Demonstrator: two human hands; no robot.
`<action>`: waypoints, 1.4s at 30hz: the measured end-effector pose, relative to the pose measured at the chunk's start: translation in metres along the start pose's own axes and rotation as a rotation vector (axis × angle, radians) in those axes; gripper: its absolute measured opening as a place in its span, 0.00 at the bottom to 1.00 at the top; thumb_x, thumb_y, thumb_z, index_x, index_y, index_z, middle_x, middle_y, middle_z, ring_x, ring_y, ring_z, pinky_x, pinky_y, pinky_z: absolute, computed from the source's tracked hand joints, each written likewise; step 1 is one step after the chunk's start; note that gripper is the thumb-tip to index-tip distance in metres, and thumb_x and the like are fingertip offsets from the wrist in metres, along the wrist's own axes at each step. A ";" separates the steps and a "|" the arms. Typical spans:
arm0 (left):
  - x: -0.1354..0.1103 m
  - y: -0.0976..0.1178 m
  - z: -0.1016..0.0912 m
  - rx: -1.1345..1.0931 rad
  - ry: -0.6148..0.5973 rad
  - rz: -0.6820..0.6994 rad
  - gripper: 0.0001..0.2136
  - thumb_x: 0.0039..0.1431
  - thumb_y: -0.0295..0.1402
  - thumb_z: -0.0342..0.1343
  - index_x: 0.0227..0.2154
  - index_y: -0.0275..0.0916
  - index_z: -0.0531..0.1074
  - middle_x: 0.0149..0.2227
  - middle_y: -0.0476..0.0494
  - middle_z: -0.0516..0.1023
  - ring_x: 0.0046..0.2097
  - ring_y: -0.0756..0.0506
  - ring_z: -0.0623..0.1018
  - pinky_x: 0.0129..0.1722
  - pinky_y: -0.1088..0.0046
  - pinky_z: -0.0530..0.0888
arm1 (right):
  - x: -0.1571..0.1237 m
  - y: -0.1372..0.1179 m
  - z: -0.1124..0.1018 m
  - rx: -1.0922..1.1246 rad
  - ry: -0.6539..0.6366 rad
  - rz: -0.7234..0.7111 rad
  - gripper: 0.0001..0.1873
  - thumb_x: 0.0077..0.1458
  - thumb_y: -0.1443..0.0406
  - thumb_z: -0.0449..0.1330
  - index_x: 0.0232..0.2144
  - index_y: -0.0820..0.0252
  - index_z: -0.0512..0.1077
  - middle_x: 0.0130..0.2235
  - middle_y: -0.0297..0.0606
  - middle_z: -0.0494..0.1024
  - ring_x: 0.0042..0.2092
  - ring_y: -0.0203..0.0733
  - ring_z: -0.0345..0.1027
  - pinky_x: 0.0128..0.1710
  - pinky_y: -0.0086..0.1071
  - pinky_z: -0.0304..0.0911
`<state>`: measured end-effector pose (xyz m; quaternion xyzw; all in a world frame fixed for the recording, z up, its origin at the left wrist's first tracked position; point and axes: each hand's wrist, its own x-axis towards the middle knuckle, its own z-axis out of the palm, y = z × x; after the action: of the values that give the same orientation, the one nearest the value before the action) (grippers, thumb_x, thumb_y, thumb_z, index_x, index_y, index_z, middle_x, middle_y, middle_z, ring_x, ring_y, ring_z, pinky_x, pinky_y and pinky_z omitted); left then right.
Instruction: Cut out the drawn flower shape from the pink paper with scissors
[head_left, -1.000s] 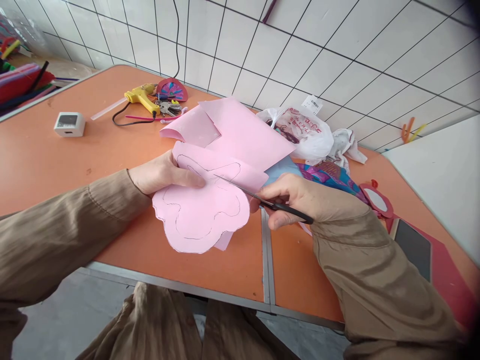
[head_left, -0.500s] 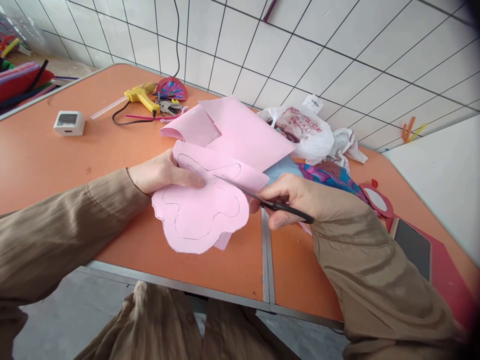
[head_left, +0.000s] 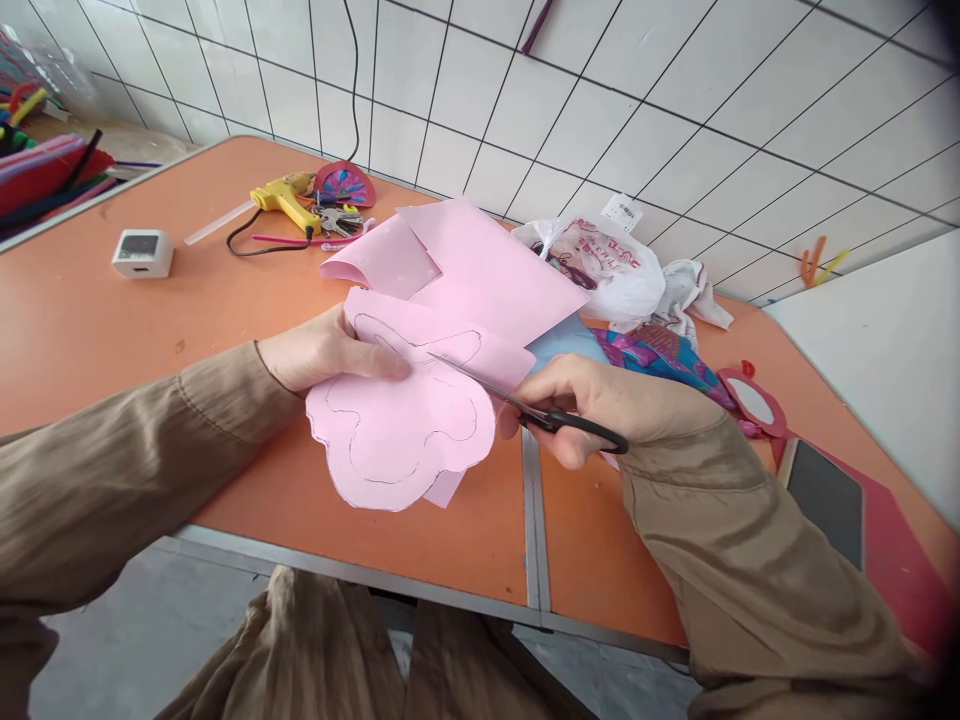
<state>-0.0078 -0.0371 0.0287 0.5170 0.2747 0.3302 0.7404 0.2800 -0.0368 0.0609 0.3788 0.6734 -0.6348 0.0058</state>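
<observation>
Head view, largest to smallest:
Orange table (head_left: 150, 300): lies under both hands and carries the loose clutter beyond them, so the cutting happens in the air just above its near edge.
Pink paper (head_left: 409, 425): held up between the two hands, its pencilled outline facing the person so the line can be followed; the uncut flap folds away past the fingers.
Plastic bag (head_left: 600, 265): beyond the right hand, well apart.
Left hand (head_left: 330, 350): closed on the paper's left edge, thumb laid flat on top, forearm coming in from the left, steadying the sheet.
Right hand (head_left: 600, 405): fingers curled through the scissor handles, wrist turned inward toward the paper.
Scissors (head_left: 525, 405): blades slightly parted, tips on the drawn line.
Glue gun (head_left: 285, 197): far beyond the left hand, beside keys.
</observation>
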 end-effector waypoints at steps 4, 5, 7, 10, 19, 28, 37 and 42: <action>0.000 0.000 0.000 0.008 -0.019 0.022 0.05 0.48 0.27 0.69 0.31 0.35 0.83 0.29 0.44 0.84 0.35 0.42 0.84 0.34 0.72 0.81 | 0.000 0.002 -0.002 0.058 -0.025 -0.016 0.41 0.26 0.43 0.75 0.35 0.68 0.76 0.21 0.29 0.68 0.19 0.28 0.59 0.15 0.23 0.52; 0.000 0.000 0.000 0.003 -0.020 0.022 0.05 0.49 0.27 0.69 0.31 0.36 0.83 0.30 0.44 0.84 0.35 0.42 0.84 0.35 0.71 0.81 | 0.000 0.003 -0.003 0.067 -0.031 -0.016 0.41 0.25 0.42 0.75 0.35 0.68 0.75 0.21 0.29 0.69 0.18 0.28 0.59 0.16 0.23 0.52; 0.000 0.001 0.001 -0.010 -0.012 0.018 0.05 0.49 0.27 0.69 0.31 0.36 0.83 0.29 0.44 0.84 0.36 0.42 0.84 0.36 0.71 0.81 | 0.000 0.003 -0.004 0.080 -0.046 -0.007 0.41 0.26 0.42 0.74 0.36 0.67 0.74 0.21 0.29 0.69 0.18 0.28 0.59 0.16 0.24 0.53; 0.001 0.001 0.001 -0.030 0.033 0.006 0.05 0.46 0.27 0.70 0.29 0.36 0.82 0.27 0.45 0.83 0.35 0.41 0.84 0.36 0.70 0.81 | -0.002 0.003 -0.004 0.088 -0.061 -0.007 0.40 0.27 0.43 0.75 0.36 0.66 0.74 0.21 0.29 0.70 0.18 0.29 0.59 0.17 0.25 0.53; 0.001 0.000 0.001 -0.137 0.068 0.029 0.10 0.45 0.28 0.72 0.33 0.35 0.82 0.29 0.42 0.84 0.31 0.42 0.84 0.39 0.68 0.82 | -0.036 0.003 -0.026 -0.021 -0.027 0.022 0.38 0.29 0.40 0.72 0.37 0.62 0.77 0.20 0.32 0.71 0.21 0.32 0.63 0.21 0.27 0.57; 0.002 -0.006 -0.001 -0.170 0.092 0.012 0.12 0.46 0.27 0.72 0.36 0.36 0.83 0.31 0.40 0.85 0.34 0.40 0.85 0.39 0.66 0.83 | -0.047 -0.004 -0.021 0.067 0.451 -0.380 0.31 0.38 0.42 0.71 0.36 0.56 0.74 0.25 0.34 0.73 0.24 0.34 0.65 0.24 0.31 0.55; 0.002 -0.010 0.007 -0.132 0.084 0.028 0.14 0.46 0.30 0.72 0.38 0.34 0.82 0.35 0.38 0.85 0.35 0.40 0.84 0.35 0.68 0.82 | 0.017 -0.014 0.023 -0.019 0.599 -0.489 0.34 0.42 0.48 0.72 0.48 0.54 0.69 0.35 0.36 0.71 0.35 0.39 0.63 0.33 0.32 0.61; 0.004 -0.012 0.011 -0.119 0.089 0.041 0.12 0.45 0.29 0.72 0.34 0.33 0.82 0.31 0.40 0.85 0.32 0.42 0.83 0.33 0.70 0.82 | 0.021 -0.017 0.032 0.081 0.712 -0.396 0.21 0.42 0.64 0.67 0.42 0.56 0.73 0.31 0.34 0.71 0.30 0.36 0.61 0.28 0.31 0.57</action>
<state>0.0053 -0.0433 0.0205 0.4622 0.2767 0.3837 0.7501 0.2411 -0.0527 0.0585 0.4377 0.6678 -0.4788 -0.3650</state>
